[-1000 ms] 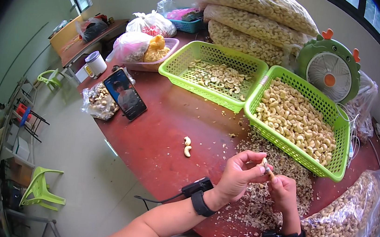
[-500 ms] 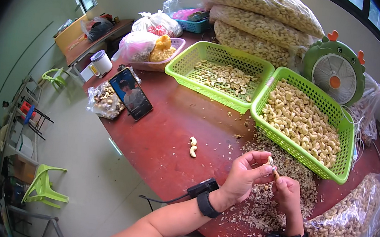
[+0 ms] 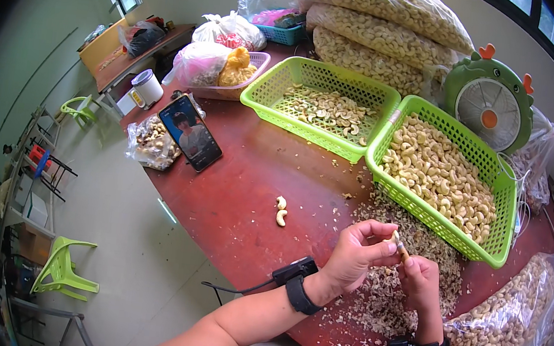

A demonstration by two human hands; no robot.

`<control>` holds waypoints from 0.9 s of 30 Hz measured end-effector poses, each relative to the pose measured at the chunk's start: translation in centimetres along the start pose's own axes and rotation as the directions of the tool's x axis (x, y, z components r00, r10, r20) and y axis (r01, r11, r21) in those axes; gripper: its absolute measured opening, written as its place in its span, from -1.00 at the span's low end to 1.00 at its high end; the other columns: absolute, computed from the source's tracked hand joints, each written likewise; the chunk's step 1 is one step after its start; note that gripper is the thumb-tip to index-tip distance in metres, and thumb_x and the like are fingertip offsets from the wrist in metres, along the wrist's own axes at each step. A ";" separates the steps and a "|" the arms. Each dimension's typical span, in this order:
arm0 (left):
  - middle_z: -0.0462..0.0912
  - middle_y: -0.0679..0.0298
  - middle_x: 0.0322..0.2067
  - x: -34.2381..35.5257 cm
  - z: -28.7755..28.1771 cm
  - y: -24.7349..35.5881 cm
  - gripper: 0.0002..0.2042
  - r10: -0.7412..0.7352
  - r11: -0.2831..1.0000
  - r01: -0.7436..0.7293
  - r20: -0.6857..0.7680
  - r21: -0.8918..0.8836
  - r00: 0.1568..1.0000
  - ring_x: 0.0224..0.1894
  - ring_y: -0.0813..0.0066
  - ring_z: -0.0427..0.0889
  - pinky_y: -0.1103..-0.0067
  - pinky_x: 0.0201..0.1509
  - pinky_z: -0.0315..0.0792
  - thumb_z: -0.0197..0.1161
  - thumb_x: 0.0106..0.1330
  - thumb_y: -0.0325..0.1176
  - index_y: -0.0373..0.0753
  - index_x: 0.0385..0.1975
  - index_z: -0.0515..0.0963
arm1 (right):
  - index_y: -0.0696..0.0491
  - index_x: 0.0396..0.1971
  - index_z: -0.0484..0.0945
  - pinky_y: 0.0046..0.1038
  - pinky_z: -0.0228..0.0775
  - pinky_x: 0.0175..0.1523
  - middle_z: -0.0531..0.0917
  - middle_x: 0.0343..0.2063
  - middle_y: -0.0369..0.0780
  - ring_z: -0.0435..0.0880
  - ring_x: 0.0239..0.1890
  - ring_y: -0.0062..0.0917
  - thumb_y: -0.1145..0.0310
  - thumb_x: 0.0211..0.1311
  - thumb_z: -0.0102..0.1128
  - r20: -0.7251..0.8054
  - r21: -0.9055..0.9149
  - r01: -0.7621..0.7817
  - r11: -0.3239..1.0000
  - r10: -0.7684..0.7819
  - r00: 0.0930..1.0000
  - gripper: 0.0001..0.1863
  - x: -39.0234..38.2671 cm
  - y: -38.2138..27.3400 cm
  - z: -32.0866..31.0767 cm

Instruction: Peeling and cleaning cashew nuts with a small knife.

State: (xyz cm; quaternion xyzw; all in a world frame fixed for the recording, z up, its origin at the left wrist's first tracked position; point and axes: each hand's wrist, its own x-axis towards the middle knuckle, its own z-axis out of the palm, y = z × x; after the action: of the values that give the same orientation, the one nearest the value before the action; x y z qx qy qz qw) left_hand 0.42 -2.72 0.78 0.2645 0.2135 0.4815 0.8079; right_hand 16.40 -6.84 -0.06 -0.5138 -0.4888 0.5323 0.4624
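My left hand (image 3: 356,256) pinches a cashew (image 3: 394,237) between thumb and fingertips. Closed round a small knife (image 3: 404,252) with a wood-coloured handle, my right hand (image 3: 420,284) keeps the short blade against the nut; the tip is too small to make out. Under both hands, brown skin crumbs (image 3: 382,301) are heaped on the red table (image 3: 243,231). Two pale cashews (image 3: 281,212) lie left of my hands. Beyond them on the right, a green basket (image 3: 434,241) is filled with pale cashews. A second green basket (image 3: 302,132) holds fewer, smaller pieces.
A clear bag of cashews (image 3: 512,330) stands at the right edge. Stacked sacks (image 3: 387,42) and a green fan (image 3: 490,105) are behind the baskets. A phone (image 3: 190,133) leans by a bag of nuts (image 3: 152,142) at the left. A cable runs from my left wrist.
My hands stay in nearly the same place. The knife has tilted slightly at the cashew, showing more of its metal end. The whole view has shifted very little.
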 end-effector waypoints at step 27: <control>0.54 0.19 -0.32 0.2 1.0 -0.5 -0.81 -0.011 0.999 0.006 -0.104 -0.047 0.995 -0.22 0.38 0.53 0.46 -0.20 0.53 0.11 0.15 -0.47 -0.35 -0.24 0.44 | 0.13 -0.75 0.42 -0.66 0.05 -0.64 0.33 -0.83 -0.43 0.22 -0.72 -0.81 0.18 0.13 0.01 -0.013 -0.140 -0.006 0.990 0.004 1.000 -0.62 0.0 -0.6 -0.4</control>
State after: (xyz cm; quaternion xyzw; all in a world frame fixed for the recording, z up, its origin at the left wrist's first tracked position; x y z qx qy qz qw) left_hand 1.46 -2.92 1.23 0.2195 0.2451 0.4960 0.8036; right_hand 16.81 -6.75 0.53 -0.5497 -0.5204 0.4945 0.4271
